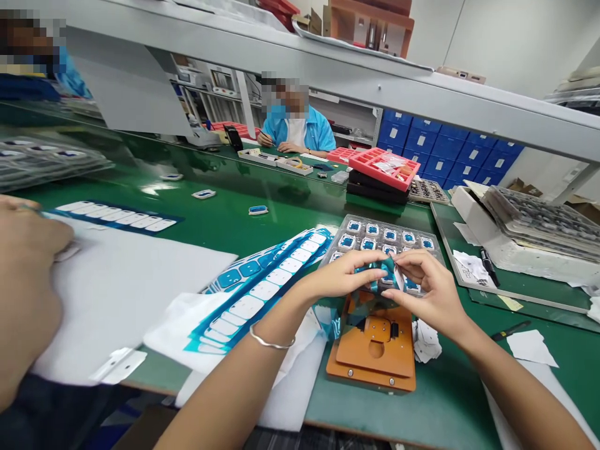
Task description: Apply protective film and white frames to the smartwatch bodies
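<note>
My left hand (347, 273) pinches a small piece of teal-blue film (389, 266) between thumb and fingers. My right hand (432, 289) is closed on a small white sticker (399, 279) at the film's right edge, its thumb and fingertips close to the left ones. Below both hands stands an orange fixture (375, 356) with a dark clamp part. Just behind them lies a clear tray (349, 223) of white and blue parts, partly hidden by my fingers. Long sheets of blue film with white stickers (269, 284) lie to the left, near my left forearm.
A person's arm (28, 281) rests at far left beside a white foam sheet (187, 256). Loose parts (257, 210) lie on the green belt. Red trays (382, 167), a pen (489, 267), white scraps (425, 341) and a knife (510, 330) lie around. Someone in blue (321, 128) sits opposite.
</note>
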Available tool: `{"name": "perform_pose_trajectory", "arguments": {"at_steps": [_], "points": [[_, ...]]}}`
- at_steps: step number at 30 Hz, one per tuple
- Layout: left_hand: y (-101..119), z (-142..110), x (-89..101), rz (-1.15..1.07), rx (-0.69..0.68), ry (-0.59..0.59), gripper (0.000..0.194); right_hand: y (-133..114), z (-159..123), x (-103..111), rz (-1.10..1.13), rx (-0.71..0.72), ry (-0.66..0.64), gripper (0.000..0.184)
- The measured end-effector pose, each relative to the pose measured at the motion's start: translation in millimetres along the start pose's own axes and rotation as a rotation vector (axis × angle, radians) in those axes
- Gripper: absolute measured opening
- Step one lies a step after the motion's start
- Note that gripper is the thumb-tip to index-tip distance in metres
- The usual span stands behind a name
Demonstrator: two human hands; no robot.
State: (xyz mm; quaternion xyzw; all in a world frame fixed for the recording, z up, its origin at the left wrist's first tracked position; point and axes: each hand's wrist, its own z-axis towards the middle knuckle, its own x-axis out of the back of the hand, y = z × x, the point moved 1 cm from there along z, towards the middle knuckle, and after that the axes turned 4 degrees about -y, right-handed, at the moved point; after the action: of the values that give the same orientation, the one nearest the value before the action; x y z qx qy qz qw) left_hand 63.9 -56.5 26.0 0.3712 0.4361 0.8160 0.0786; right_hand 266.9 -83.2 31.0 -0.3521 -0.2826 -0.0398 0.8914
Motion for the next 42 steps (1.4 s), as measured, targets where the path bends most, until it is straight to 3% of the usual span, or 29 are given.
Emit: {"name": "perform_pose_trajectory", "arguments": {"at_steps": [6, 10, 13, 17, 23, 36, 42], "points": [[-0.7, -0.3, 0.3, -0.032, 0.018, -0.002, 0.031, -0.8, -0.2, 1.2, 0.019, -0.107, 0.016, 0.034], [-3.6, -2.4, 1.1, -0.024, 0.047, 0.036, 0.035, 3.6, 1.8, 3.9, 0.257, -0.233, 0.064, 0.028], [-5.1, -4.3, 3.3, 0.018, 0.079, 0.054, 0.037, 8.6, 4.4, 8.2, 0.384, -0.317, 0.152, 0.031], [-8.1, -5.6, 6.1, 0.050, 0.124, 0.066, 0.040, 13.7, 7.9, 13.9, 0.380, -0.345, 0.296, 0.037], [-13.3, -5.1, 6.2, 0.035, 0.157, 0.055, 0.042, 16.4, 8.7, 16.1, 0.284, -0.247, 0.368, 0.034], [-3.2, -3.8, 6.8, 0.043, 0.134, -0.014, 0.038, 12.3, 6.9, 23.7, -0.126, -0.045, 0.350, 0.019], [-3.8, -3.4, 7.0, 0.011, 0.140, -0.028, 0.038, 7.3, 7.8, 24.6, -0.510, 0.342, 0.284, 0.013]]}}
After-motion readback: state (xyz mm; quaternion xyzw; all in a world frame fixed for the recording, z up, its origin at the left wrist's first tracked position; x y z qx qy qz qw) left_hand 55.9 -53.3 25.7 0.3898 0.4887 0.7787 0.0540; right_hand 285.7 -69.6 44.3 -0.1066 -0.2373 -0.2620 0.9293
